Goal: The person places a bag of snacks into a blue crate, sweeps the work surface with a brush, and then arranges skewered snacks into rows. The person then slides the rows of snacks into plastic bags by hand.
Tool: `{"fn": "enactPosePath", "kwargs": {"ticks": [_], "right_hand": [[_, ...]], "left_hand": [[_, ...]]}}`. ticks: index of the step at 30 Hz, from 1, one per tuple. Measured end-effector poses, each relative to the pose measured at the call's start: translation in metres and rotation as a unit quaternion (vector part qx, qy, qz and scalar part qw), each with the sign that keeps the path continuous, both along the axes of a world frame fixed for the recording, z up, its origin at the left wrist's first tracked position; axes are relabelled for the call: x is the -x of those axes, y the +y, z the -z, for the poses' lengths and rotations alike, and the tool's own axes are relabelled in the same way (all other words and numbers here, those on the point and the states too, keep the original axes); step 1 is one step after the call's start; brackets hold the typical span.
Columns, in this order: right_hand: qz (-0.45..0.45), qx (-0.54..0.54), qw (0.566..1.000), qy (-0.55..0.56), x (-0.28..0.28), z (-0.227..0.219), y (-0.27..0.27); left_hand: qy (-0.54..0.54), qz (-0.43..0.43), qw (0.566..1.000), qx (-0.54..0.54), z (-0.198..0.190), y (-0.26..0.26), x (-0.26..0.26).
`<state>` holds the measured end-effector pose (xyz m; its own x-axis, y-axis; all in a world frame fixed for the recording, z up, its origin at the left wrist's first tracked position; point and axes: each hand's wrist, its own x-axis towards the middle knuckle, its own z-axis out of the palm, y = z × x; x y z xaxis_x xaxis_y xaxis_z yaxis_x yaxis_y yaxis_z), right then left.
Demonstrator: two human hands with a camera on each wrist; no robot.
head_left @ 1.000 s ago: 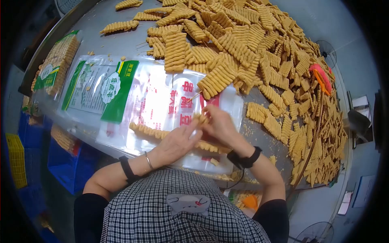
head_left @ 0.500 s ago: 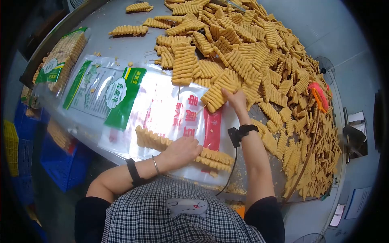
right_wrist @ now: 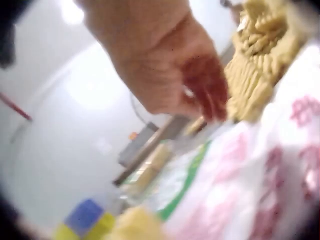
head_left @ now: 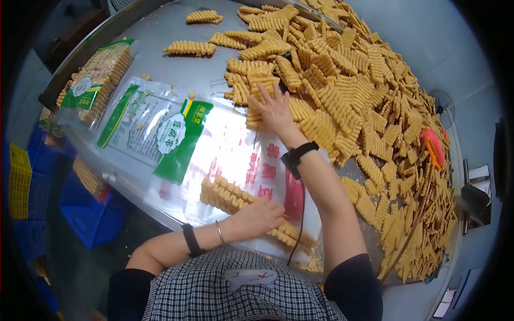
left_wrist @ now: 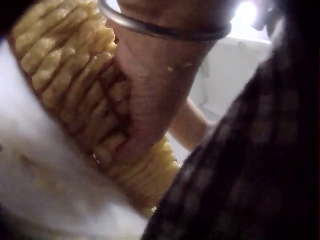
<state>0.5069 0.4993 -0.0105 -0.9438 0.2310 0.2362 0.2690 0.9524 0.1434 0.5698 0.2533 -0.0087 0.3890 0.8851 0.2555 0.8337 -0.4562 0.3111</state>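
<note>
Our left hand (head_left: 261,214) presses flat on the skewer row (head_left: 235,199) at the counter's near edge, apparently steadying it. Right hand (head_left: 274,111), fingers spread, rests on a skewered stack (head_left: 261,88) mid-counter, grip unclear.

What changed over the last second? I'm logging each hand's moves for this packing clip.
The right hand left the left hand, reached out to the pile and now lies spread on a ridged skewer block. The left hand stayed on the row of skewers atop the printed bags.
</note>
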Motion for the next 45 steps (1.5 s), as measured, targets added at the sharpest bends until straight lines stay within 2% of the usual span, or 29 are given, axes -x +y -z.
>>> {"fn": "enactPosePath", "kwargs": {"ticks": [1,2,4,6,7,9,10,12,14,17,20,21,23,24,25,27,29,31,32,33,35,36,38,39,40,41,42,44,45], "right_hand": [[-0.054,-0.117,0.992,-0.001,0.001,0.009,0.022],[-0.058,-0.122,0.991,0.006,0.0,0.0,0.032],[-0.08,0.013,0.997,-0.014,-0.005,-0.015,0.051],[-0.077,0.049,0.993,0.076,-0.013,-0.037,0.063],[-0.082,0.049,0.993,0.07,-0.023,-0.047,0.062],[0.063,0.305,0.938,0.15,-0.052,-0.08,0.038],[0.064,0.307,0.938,0.146,-0.06,-0.086,0.03],[0.037,0.167,0.981,0.088,-0.073,-0.091,0.018],[-0.003,0.127,0.987,0.095,-0.058,-0.07,0.015],[-0.073,-0.041,0.994,0.072,-0.016,-0.035,0.0],[-0.128,-0.04,0.987,0.086,0.027,0.026,0.003],[-0.134,-0.044,0.985,0.097,0.037,0.029,0.006],[-0.106,0.012,0.994,0.012,0.053,0.033,0.01],[-0.155,-0.027,0.984,0.087,0.055,0.021,0.009],[-0.159,-0.026,0.983,0.085,0.05,0.01,0.006],[-0.124,0.098,0.974,0.161,0.023,-0.037,-0.012],[-0.062,0.146,0.973,0.167,-0.027,-0.072,-0.028],[0.029,0.113,0.992,0.042,-0.087,-0.08,-0.037],[0.076,0.148,0.981,-0.1,-0.111,-0.089,-0.053],[0.123,0.18,0.946,-0.238,-0.134,-0.092,-0.067],[-0.015,0.235,0.885,-0.402,-0.17,-0.073,-0.091],[-0.01,0.239,0.883,-0.404,-0.169,-0.074,-0.087],[-0.043,0.28,0.876,-0.39,-0.148,-0.088,-0.068],[-0.039,0.2,0.933,-0.296,-0.126,-0.084,-0.053],[0.004,0.167,0.967,-0.191,-0.094,-0.087,-0.042],[-0.022,0.157,0.987,-0.02,-0.065,-0.068,-0.02],[-0.028,0.144,0.989,0.018,-0.034,-0.059,-0.001],[-0.094,0.015,0.991,0.096,0.022,-0.039,0.022],[-0.101,0.015,0.989,0.107,0.038,-0.029,0.03]], "left_hand": [[-0.012,-0.005,1.0,-0.004,-0.002,-0.002,0.0],[-0.017,-0.013,1.0,-0.008,0.001,-0.004,-0.002],[0.002,-0.036,0.999,-0.03,-0.003,-0.007,-0.001],[-0.01,-0.076,0.995,-0.067,0.001,-0.009,-0.002],[-0.015,-0.082,0.994,-0.067,0.005,-0.01,-0.002],[-0.016,-0.077,0.997,0.004,-0.001,-0.01,0.002],[-0.009,-0.073,0.997,-0.005,0.001,-0.009,0.003],[-0.014,-0.056,0.998,-0.001,0.003,-0.004,0.007],[-0.02,-0.043,0.998,-0.036,0.004,0.002,0.01],[-0.035,-0.053,0.997,-0.033,0.005,0.003,0.006],[-0.044,-0.053,0.997,-0.047,0.01,-0.001,0.004],[-0.053,-0.057,0.996,-0.043,0.01,-0.003,0.004],[-0.053,-0.063,0.995,-0.053,0.012,-0.004,0.004],[-0.053,-0.061,0.995,-0.051,0.013,-0.005,0.003],[-0.056,-0.057,0.996,-0.048,0.015,-0.006,0.003],[-0.046,-0.058,0.996,-0.047,0.01,-0.007,0.006],[-0.047,-0.034,0.997,-0.045,0.012,-0.008,0.006],[-0.071,-0.08,0.994,-0.027,0.0,-0.006,0.005],[-0.088,-0.123,0.988,-0.007,-0.005,-0.004,0.006],[-0.093,-0.119,0.988,-0.006,-0.008,-0.002,0.009],[-0.092,-0.202,0.974,-0.038,-0.01,0.002,0.013],[-0.069,-0.152,0.986,-0.012,0.002,0.006,0.011],[-0.063,-0.129,0.99,0.015,0.005,0.009,0.008],[-0.051,-0.116,0.991,0.031,0.004,0.014,0.01],[-0.051,-0.125,0.991,-0.003,0.004,0.017,0.01],[-0.042,-0.124,0.991,-0.009,0.003,0.018,0.009],[-0.035,-0.108,0.994,0.002,0.003,0.017,0.009],[-0.03,-0.085,0.996,0.013,0.002,0.012,0.012],[-0.018,-0.092,0.995,0.012,0.004,0.01,0.011]]}}
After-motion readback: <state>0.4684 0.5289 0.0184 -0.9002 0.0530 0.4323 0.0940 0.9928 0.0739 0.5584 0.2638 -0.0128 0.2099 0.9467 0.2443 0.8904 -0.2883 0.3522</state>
